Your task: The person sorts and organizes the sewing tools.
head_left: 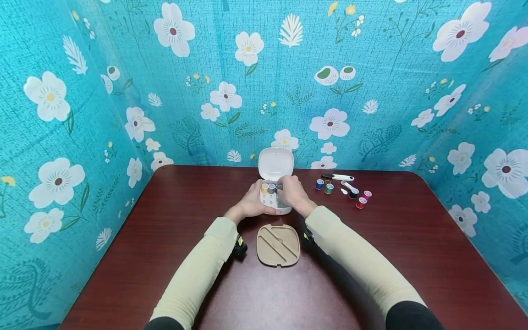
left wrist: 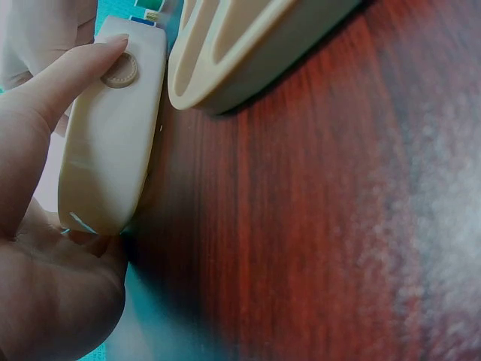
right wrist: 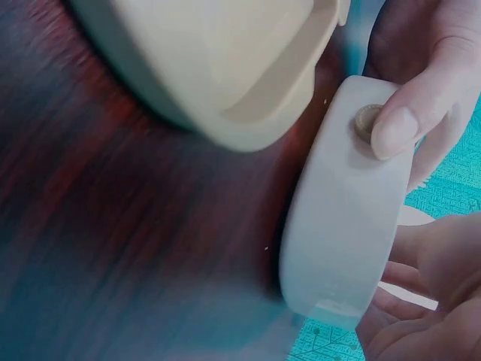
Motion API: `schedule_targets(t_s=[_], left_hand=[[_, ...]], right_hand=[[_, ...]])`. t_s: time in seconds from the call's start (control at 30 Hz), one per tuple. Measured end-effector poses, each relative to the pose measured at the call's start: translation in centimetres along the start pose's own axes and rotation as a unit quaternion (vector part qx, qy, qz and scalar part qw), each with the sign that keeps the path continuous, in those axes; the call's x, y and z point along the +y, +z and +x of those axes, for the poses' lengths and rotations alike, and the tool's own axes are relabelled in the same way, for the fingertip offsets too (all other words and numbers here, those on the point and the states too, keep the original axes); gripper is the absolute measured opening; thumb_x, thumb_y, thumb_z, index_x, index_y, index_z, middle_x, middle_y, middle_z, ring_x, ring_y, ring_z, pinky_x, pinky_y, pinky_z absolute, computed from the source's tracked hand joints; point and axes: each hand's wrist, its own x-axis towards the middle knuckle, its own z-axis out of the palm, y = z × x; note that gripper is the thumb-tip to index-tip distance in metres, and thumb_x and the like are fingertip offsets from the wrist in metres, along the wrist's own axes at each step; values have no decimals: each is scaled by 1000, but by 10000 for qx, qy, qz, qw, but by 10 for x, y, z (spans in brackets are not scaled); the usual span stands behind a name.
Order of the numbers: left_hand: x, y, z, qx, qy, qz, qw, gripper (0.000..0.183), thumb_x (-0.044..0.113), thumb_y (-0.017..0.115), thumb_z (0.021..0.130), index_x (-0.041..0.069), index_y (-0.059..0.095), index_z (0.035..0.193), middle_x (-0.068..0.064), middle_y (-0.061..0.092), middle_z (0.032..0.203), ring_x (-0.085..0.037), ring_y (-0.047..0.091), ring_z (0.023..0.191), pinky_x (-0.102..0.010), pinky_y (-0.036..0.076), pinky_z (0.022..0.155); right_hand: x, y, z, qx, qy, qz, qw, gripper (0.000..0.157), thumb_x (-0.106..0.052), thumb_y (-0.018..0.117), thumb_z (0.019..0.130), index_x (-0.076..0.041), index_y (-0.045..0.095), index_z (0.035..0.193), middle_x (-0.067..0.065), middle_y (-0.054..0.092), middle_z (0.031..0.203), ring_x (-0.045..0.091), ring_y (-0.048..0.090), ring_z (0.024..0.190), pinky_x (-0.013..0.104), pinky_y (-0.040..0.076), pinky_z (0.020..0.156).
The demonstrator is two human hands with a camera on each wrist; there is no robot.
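Observation:
An open white sewing box stands on the table with its lid tipped up behind. My left hand grips its left side, thumb lying along the front wall by a round tan button. Inside, a yellow thread spool and a grey thread spool stand upright in the back row above rows of small pegs. My right hand reaches over the right side and pinches a dark thread spool beside the grey one; the fingers partly hide it.
A tan divided tray lies in front of the box. To the right are several thread spools, among them a blue spool, a green spool and a red spool. A long black-and-white tool lies behind them.

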Motion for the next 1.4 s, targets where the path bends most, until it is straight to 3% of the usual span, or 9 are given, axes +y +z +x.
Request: schedule_targets(t_s=[0.4,0.7,0.97,1.4], left_hand=[[0,-1,-1,-57,69,30,10000,114,36,95,69,8,26,156,-16,42,141,-28,48,120,-43,41,105],[1,-1,-2,-24,16,-20,10000,116,37,96,69,8,25,157,-17,41,142,-29,47,121,-44,40,106],[4,-1,-3,20,38,0,10000,116,35,96,68,8,26,156,-20,40,144,-32,47,123,-45,40,107],[5,1,-3,30,17,23,10000,116,32,96,68,5,25,156,-20,41,143,-30,48,122,-46,39,108]], right_hand=[[-7,-3,-4,-201,5,-56,9998,14,-6,66,98,3,71,108,11,67,85,21,62,72,35,52,66],[-5,-11,-10,-115,-231,-120,9996,10,-9,65,98,-1,65,93,10,59,78,21,59,66,33,51,60],[-3,-25,-19,-102,-484,-208,9986,33,-15,66,99,5,66,125,21,66,115,27,64,94,40,59,78],[4,-31,-33,-99,-846,-350,9957,36,-14,71,95,1,68,127,17,62,129,31,64,113,49,55,93]])
